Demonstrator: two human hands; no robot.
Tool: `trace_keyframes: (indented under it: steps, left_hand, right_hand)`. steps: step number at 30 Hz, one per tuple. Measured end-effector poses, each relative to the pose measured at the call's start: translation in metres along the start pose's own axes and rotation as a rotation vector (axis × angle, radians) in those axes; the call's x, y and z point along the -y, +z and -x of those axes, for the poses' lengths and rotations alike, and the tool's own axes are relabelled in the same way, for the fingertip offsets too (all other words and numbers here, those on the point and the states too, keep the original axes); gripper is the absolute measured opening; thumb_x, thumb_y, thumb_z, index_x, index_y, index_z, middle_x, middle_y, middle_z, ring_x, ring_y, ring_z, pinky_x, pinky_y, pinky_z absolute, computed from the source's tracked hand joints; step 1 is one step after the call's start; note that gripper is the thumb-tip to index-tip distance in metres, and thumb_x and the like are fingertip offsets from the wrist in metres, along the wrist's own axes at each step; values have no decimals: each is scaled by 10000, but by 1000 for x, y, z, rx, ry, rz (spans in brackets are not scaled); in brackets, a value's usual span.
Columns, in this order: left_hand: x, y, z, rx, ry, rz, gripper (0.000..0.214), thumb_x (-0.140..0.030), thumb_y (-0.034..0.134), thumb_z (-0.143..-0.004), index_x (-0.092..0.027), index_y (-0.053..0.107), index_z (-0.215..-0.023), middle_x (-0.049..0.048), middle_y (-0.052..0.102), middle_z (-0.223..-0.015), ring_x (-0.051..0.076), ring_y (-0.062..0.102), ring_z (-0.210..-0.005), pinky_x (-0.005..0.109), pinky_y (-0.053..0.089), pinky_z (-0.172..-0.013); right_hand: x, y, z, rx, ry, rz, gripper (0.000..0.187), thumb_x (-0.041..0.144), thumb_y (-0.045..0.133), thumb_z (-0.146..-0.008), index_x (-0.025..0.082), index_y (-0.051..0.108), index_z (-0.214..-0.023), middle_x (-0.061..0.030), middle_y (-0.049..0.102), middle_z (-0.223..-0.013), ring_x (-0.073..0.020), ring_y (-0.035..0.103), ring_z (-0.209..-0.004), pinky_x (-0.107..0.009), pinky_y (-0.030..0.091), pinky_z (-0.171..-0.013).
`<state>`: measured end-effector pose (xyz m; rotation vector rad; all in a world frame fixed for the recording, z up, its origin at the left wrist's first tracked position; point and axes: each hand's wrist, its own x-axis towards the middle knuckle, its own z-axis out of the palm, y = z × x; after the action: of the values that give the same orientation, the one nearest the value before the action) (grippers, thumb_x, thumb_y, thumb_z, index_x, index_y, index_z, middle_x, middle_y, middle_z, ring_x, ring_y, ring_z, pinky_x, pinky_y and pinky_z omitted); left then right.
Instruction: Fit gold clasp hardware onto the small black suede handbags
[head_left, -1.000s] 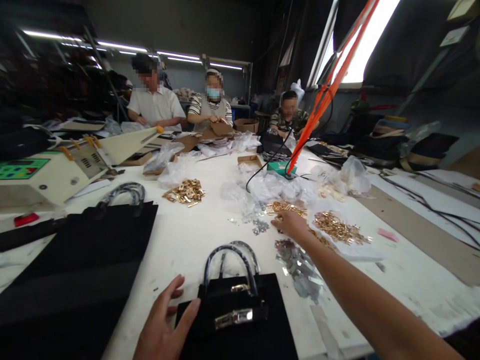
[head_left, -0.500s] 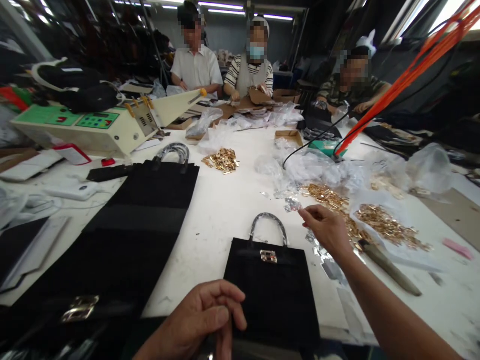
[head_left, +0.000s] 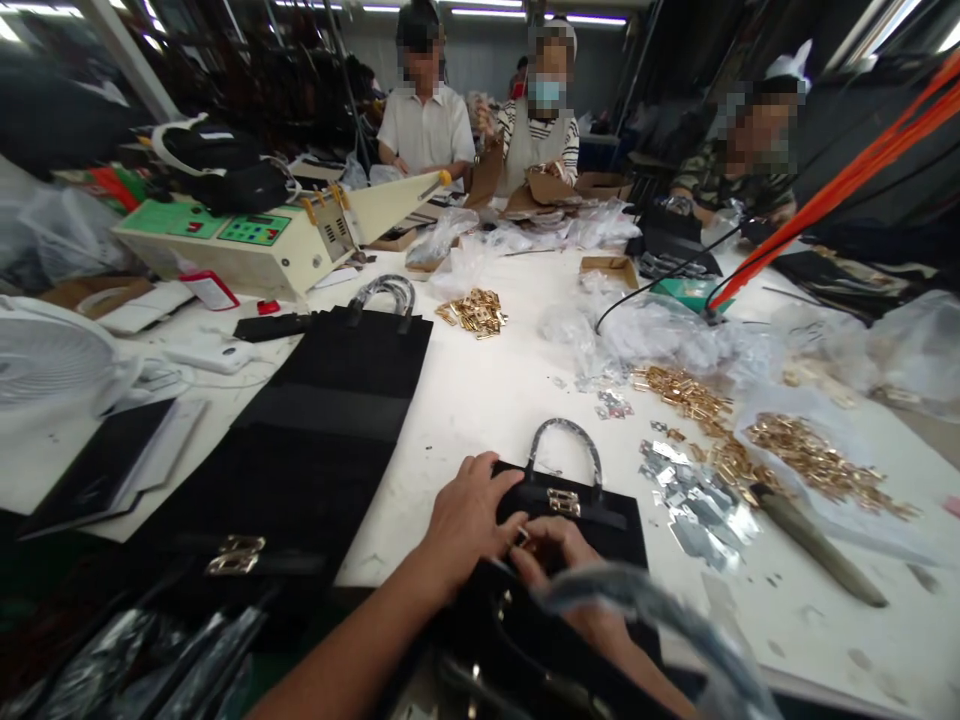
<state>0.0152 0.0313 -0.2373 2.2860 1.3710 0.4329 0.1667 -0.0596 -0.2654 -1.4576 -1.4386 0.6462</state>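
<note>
A black handbag (head_left: 480,615) is close below me, its plastic-wrapped handle (head_left: 660,595) arching up blurred in front. At its upper edge my left hand (head_left: 469,515) grips the black material, index finger and thumb apart. My right hand (head_left: 566,560) meets the left thumb there, its fingertips pinched on a small metal plate (head_left: 520,538). Just beyond lies another black handbag (head_left: 615,510) with a gold clasp (head_left: 564,502) and wrapped handle. My right fingers are partly hidden by the near handle.
Silver plates (head_left: 701,505), gold hardware (head_left: 817,450) and a dark-handled tool (head_left: 821,545) lie to the right. A stack of black bags (head_left: 315,430) stretches along the left, near a cream machine (head_left: 240,250) and a fan (head_left: 52,355). Several co-workers sit across the table.
My right hand has come back from the silver plates to my left hand, bringing a small plate. The left hand has moved up to a near handbag, now in view. The camera has turned left.
</note>
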Motion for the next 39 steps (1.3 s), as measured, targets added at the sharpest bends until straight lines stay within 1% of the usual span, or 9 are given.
trace_keyframes:
  steps: [4,9,12,14,16,19,22,29,39]
  left_hand:
    - [-4,7,-5,-52,-2,55,228,-299,796,-787,-262,696,-988,83,571,-1383,334,553,-1251,488,530,-967]
    - [1,12,12,-228,-113,497,162,-197,714,-799,-224,556,-825,80,612,-1263,264,581,-1223,429,461,-1047]
    - [-1,14,24,-399,-331,867,119,-295,668,-873,-222,592,-929,97,650,-1301,250,622,-1206,418,452,-1063]
    - [-5,13,30,-459,-514,1130,329,-364,712,-866,-218,610,-1143,100,707,-1242,246,680,-1124,401,497,-1011]
    - [-10,10,35,-388,-604,1369,498,-401,772,-835,-198,613,-1261,92,761,-1102,250,722,-1016,380,540,-929]
    - [-13,6,40,-235,-590,1559,413,-445,791,-831,-160,715,-1120,87,775,-946,239,732,-862,347,559,-809]
    - [-13,8,43,-281,-617,1564,353,-457,804,-817,-161,738,-998,59,758,-872,203,710,-792,314,545,-776]
    - [-11,15,40,-370,-652,1454,340,-458,790,-813,-192,732,-1016,18,731,-881,187,678,-869,299,504,-842]
    - [-15,6,44,-321,-554,1273,303,-467,728,-857,-206,750,-1010,53,770,-998,253,695,-1009,361,510,-945]
  right_hand:
    - [13,1,21,21,-148,-44,85,230,672,-933,265,649,-1007,0,720,-856,-164,699,-741,-252,576,-689]
    - [-1,1,8,-89,84,-126,126,301,696,-938,251,664,-1050,-23,733,-968,-177,723,-855,-285,597,-774]
    - [-8,1,-1,-72,180,-163,241,346,697,-939,247,663,-1156,-33,736,-1003,-184,737,-860,-309,608,-788]
    - [-6,1,-4,-54,157,-140,264,346,699,-932,243,676,-1175,-33,738,-988,-183,735,-845,-304,607,-763]
    - [0,0,-7,-31,114,-103,245,338,691,-933,239,696,-1157,-28,742,-953,-175,726,-806,-284,595,-705]
    - [9,-2,-12,29,57,-15,206,319,675,-938,239,716,-1123,-16,737,-907,-159,698,-747,-262,560,-630]
    - [15,-4,-17,88,-5,71,181,284,665,-935,241,725,-1100,-2,725,-869,-144,666,-697,-258,539,-618]
    - [27,1,-25,106,41,137,171,282,660,-911,220,736,-1050,-4,726,-813,-152,664,-658,-274,544,-629]
    - [36,10,-35,112,100,165,193,330,654,-906,209,726,-1039,-27,745,-804,-186,686,-666,-314,555,-665]
